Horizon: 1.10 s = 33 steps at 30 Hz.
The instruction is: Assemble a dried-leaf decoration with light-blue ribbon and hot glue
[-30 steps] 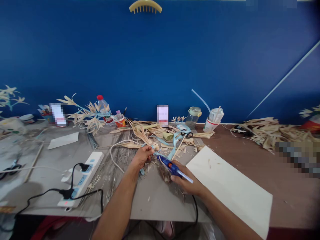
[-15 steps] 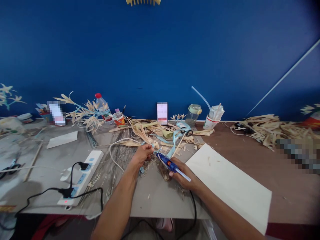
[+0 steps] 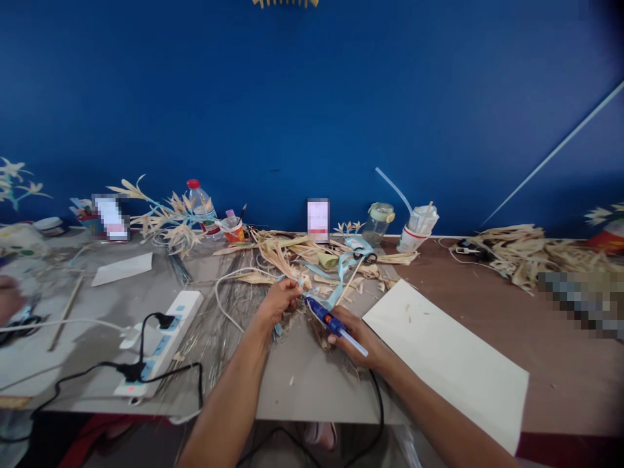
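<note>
A blue hot glue gun is in my right hand, its tip pointing up and left. From its rear sticks a translucent glue stick. My left hand pinches something small at the gun's tip; a bit of light blue shows by the fingertips, but I cannot make out what it is. Just beyond both hands lie dried husk strips, a light blue ribbon and a pair of black-handled scissors.
A white power strip with black plugs lies left of my arms. White card lies to the right. Along the wall stand a phone, a clear jar, paper cups and a husk-flower branch. Another person's hand shows at the left edge.
The other person's hand has come into view at the left edge. The rear of the glue gun has shifted very slightly left; my left hand is nearly still.
</note>
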Each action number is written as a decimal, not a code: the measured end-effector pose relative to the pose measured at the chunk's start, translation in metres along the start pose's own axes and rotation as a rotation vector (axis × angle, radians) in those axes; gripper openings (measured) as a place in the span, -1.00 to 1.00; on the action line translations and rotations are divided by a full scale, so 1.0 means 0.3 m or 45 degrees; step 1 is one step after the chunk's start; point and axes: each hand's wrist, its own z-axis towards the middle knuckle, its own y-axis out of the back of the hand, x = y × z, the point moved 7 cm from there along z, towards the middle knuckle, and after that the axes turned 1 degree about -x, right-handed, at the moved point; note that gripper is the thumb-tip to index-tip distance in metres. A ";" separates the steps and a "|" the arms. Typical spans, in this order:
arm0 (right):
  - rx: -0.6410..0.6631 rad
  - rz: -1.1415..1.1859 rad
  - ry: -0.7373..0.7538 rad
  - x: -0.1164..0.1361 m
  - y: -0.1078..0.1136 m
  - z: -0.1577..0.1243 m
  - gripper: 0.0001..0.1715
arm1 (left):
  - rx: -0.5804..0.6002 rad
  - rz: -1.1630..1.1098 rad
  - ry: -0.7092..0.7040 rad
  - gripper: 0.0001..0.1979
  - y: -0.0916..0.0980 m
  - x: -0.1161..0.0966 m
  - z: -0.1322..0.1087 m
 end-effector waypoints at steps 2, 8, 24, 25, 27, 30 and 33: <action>0.016 -0.003 0.001 -0.001 -0.003 -0.002 -0.76 | -0.004 0.001 -0.004 -0.67 0.002 0.001 0.001; 0.020 -0.007 -0.013 -0.004 0.002 -0.006 -0.78 | -0.022 -0.003 -0.018 -0.66 0.004 -0.004 0.004; 0.000 0.005 -0.014 -0.014 0.004 -0.009 -0.77 | -0.030 0.023 -0.025 -0.67 0.002 -0.006 0.000; -0.005 0.003 -0.016 -0.012 0.005 -0.008 -0.77 | -0.028 0.028 -0.026 -0.67 0.000 -0.007 -0.002; -0.005 -0.010 -0.020 -0.009 0.005 -0.004 -0.77 | -0.024 0.038 -0.028 -0.67 -0.005 -0.010 -0.005; 0.007 -0.027 -0.017 -0.006 0.002 0.001 -0.77 | -0.020 0.048 -0.023 -0.67 -0.008 -0.013 -0.009; 0.005 -0.025 -0.011 -0.007 0.002 -0.001 -0.77 | -0.025 0.050 -0.025 -0.68 -0.005 -0.015 -0.008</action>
